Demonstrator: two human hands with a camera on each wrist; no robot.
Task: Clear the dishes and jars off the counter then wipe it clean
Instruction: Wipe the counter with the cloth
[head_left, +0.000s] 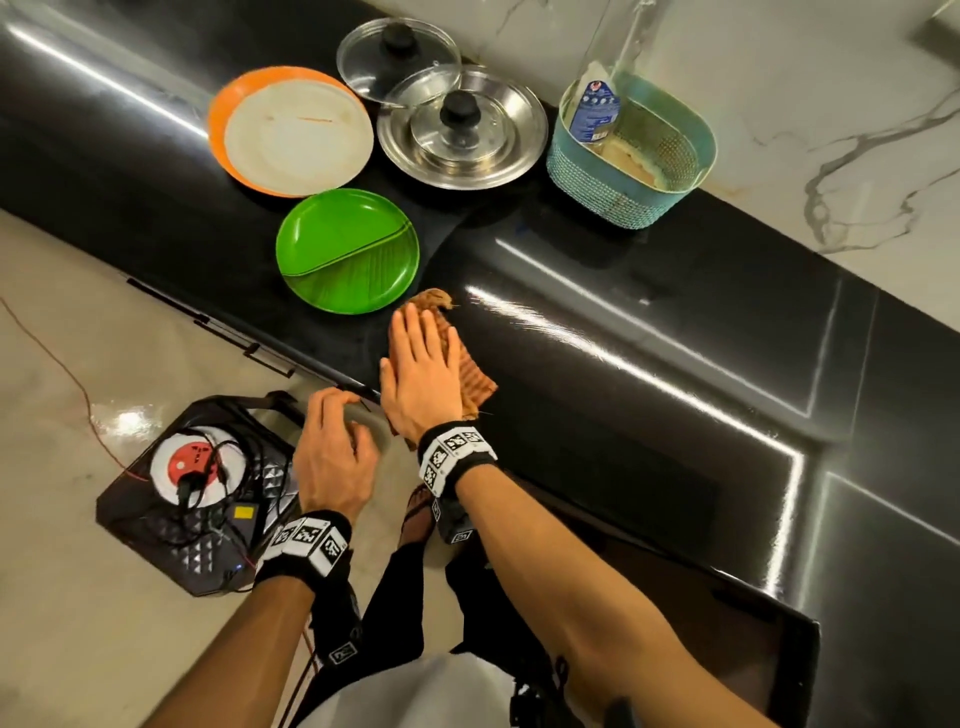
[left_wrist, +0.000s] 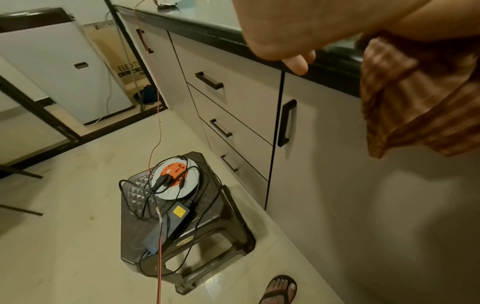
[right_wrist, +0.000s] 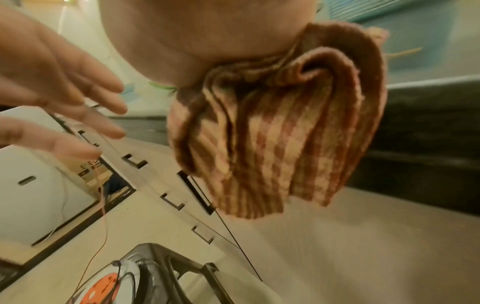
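Observation:
My right hand (head_left: 420, 364) lies flat, fingers straight, on a brown checked cloth (head_left: 475, 382) at the front edge of the black counter (head_left: 649, 338). Part of the cloth (right_wrist: 272, 133) hangs over the edge. My left hand (head_left: 337, 441) hovers just below the counter's edge beside the cloth, fingers loosely bent and holding nothing. Behind the cloth lies a green divided plate (head_left: 347, 250). Further back are a white plate (head_left: 298, 137) stacked on an orange one (head_left: 218, 119) and a steel plate (head_left: 514, 156) carrying a glass lid (head_left: 457, 127). A second lid (head_left: 397, 60) leans behind.
A teal basket (head_left: 618, 197) with a bottle (head_left: 595, 111) stands against the marble wall. On the floor below my left hand, a dark stool (left_wrist: 207, 236) carries a cable reel and a power adapter. Drawers with black handles (left_wrist: 209, 80) run under the counter.

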